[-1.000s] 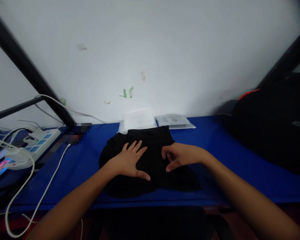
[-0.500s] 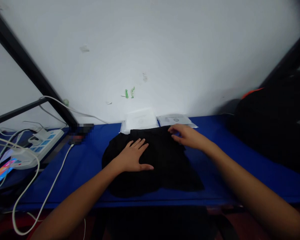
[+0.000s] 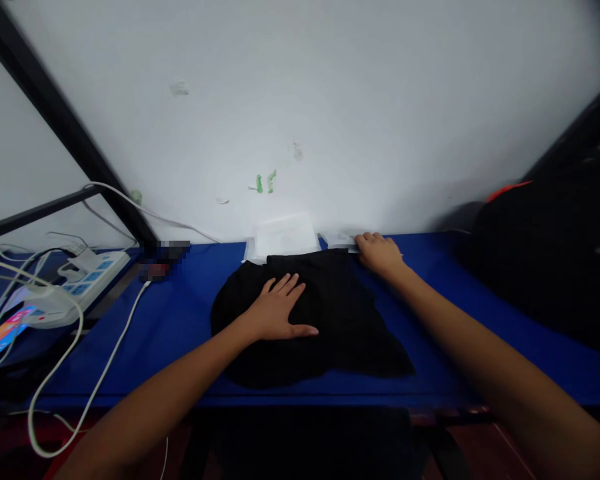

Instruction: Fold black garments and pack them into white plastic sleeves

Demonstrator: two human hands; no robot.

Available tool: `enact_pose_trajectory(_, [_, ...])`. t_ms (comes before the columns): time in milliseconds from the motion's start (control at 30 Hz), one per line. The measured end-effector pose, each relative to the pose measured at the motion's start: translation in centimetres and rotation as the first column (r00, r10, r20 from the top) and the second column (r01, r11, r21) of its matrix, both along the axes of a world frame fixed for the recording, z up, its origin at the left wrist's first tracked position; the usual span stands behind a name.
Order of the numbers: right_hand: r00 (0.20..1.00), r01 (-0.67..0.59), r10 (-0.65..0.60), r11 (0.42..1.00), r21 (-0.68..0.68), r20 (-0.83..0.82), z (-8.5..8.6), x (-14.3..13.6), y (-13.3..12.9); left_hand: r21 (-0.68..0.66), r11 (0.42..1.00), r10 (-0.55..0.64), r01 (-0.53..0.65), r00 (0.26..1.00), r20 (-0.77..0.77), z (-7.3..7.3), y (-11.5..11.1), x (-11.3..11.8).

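"Head view is showing a change on your right side: your right hand is no longer working at the far right edge of the black cloth, but is reaching past it to the flat packet at the back of the desk."

"Are you gripping that packet?"

"You are curling your fingers over it, but the back of your hand is hiding the contact, so nobody watching is managing to tell a grip from a touch."

"And what are you doing with your left hand?"

"You are keeping it open, palm down and fingers spread, resting on the cloth; it isn't pinching anything."

"So what is that shift doing to your work?"

"It seems to be splitting it: only your left hand is staying with the cloth, while your right is dealing with the packet."

"Where is the cloth lying?"

"It is lying on the desk under your left hand, spreading out to either side. Your right hand is sitting just beyond its far right corner. A second packet is lying behind the cloth's far edge, to the left of the one you are reaching."
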State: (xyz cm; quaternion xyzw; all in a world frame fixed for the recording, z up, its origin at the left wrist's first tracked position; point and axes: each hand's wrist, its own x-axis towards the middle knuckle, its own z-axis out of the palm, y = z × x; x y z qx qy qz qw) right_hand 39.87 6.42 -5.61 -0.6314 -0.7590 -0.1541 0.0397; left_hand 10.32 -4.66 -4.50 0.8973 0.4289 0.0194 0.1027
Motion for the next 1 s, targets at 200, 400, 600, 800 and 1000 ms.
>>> enact_pose_trajectory(200, [0.999, 0.033, -0.028, 0.987, 0.156, -0.037, 3.1, -1.6, -2.1, -0.016, 0.998, 0.070, -0.069, 0.979, 0.193, -0.3, 0.1, 0.1])
enact_pose_trajectory(400, [0.926, -0.349, 0.378, 0.868, 0.353, -0.013, 4.3, -7.0, -8.4, 0.552, 0.811, -0.223, -0.193, 0.771, 0.597, 0.6, -0.1, -0.4])
enact_pose_trajectory(600, [0.773, -0.619, 0.630, 0.725, 0.303, 0.072, 1.8, -9.9, -10.8, 0.799, 0.601, -0.300, 0.011, 0.930, 0.212, 2.4, 0.1, -1.1])
enact_pose_trajectory(800, [0.760, -0.595, 0.641, 0.753, 0.281, -0.109, 3.2, -7.8, -9.9, 0.740, 0.670, -0.204, -0.048, 0.948, 0.246, 2.9, 1.9, -2.6])
enact_pose_trajectory(1000, [0.756, -0.526, 0.591, 0.805, 0.274, -0.283, 4.0, -6.1, -9.7, 0.761, 0.606, -0.111, -0.233, 0.922, 0.371, 3.0, 2.6, -3.4])
